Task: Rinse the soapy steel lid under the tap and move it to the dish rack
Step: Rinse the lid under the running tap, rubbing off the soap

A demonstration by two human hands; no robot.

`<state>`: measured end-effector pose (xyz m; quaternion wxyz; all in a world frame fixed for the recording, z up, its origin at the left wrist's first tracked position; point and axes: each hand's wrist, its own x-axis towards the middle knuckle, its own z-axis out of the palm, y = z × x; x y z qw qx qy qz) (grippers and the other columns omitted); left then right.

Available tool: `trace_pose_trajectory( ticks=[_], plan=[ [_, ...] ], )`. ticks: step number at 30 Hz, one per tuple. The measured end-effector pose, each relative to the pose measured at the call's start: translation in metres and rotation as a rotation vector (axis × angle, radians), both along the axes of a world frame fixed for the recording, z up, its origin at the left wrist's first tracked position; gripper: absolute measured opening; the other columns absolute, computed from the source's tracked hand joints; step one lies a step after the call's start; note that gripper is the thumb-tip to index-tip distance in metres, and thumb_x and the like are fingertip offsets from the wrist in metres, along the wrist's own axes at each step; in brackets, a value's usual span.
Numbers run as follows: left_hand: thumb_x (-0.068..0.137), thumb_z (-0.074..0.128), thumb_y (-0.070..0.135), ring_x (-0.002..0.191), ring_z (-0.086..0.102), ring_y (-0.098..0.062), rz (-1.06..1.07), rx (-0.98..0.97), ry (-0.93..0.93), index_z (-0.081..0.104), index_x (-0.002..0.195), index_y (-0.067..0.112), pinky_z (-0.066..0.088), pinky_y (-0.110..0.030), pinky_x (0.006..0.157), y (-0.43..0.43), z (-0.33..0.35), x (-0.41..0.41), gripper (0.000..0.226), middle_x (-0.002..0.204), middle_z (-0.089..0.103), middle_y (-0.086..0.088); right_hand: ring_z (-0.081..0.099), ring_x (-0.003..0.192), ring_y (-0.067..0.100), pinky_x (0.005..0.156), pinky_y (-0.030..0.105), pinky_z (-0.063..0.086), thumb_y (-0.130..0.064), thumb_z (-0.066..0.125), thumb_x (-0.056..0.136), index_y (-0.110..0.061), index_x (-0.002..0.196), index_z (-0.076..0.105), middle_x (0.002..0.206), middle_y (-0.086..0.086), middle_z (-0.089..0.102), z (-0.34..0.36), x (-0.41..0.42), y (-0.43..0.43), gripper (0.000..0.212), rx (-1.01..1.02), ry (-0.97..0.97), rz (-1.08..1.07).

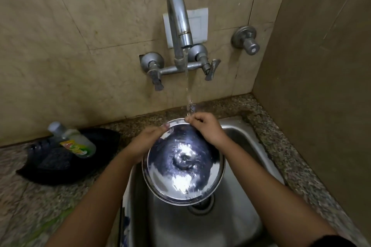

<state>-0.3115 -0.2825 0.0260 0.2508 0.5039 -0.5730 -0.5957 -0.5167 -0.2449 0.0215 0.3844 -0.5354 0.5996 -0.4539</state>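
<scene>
A round steel lid (183, 168) is held tilted over the steel sink (243, 142), its inner face toward me and wet. My left hand (147, 139) grips its upper left rim, thumb on the edge. My right hand (204, 128) pinches the top rim. Water runs from the tap (178, 26) in a stream (187, 90) that lands on the lid's top edge by my right fingers. No dish rack is in view.
A dark tray (50, 168) on the granite counter at left carries a dish soap bottle (74, 140) lying on its side. The sink drain (200, 205) shows below the lid. A wall valve (246, 39) sits at upper right; a side wall closes the right.
</scene>
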Motion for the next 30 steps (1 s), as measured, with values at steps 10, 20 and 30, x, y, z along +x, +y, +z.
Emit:
trace_pose_trajectory(
  ticks=[10,20,30],
  plan=[
    [0.092,0.053,0.039,0.103,0.067,-0.032,0.224,0.184,0.322,0.068,0.114,0.008,0.051,-0.044,0.092,0.02,-0.019,0.018,0.041,0.112,0.07,-0.017,0.059,0.077,0.018,0.076,0.032,0.048,-0.011,0.054,0.094,-0.01,0.092,0.069,0.083,0.004,0.066,-0.021,-0.019,0.008,0.016,0.073,-0.281,-0.244],
    [0.092,0.052,0.046,0.092,0.071,-0.026,0.248,0.074,0.258,0.073,0.101,0.014,0.055,-0.039,0.082,0.022,-0.007,0.006,0.038,0.099,0.075,-0.011,0.059,0.106,0.023,0.087,0.036,0.048,-0.021,0.045,0.097,-0.016,0.12,0.062,0.117,0.005,0.065,-0.02,-0.003,0.009,0.029,-0.158,0.528,-0.323],
    [0.086,0.05,0.062,0.084,0.073,-0.023,0.406,0.075,0.159,0.074,0.091,0.01,0.057,-0.038,0.083,0.037,-0.028,-0.012,0.058,0.088,0.076,-0.011,0.003,0.15,0.016,0.12,0.048,0.004,-0.048,0.026,0.097,-0.018,0.153,0.009,0.162,-0.001,0.003,-0.069,0.06,0.051,0.066,-0.341,0.97,0.359]
  ],
)
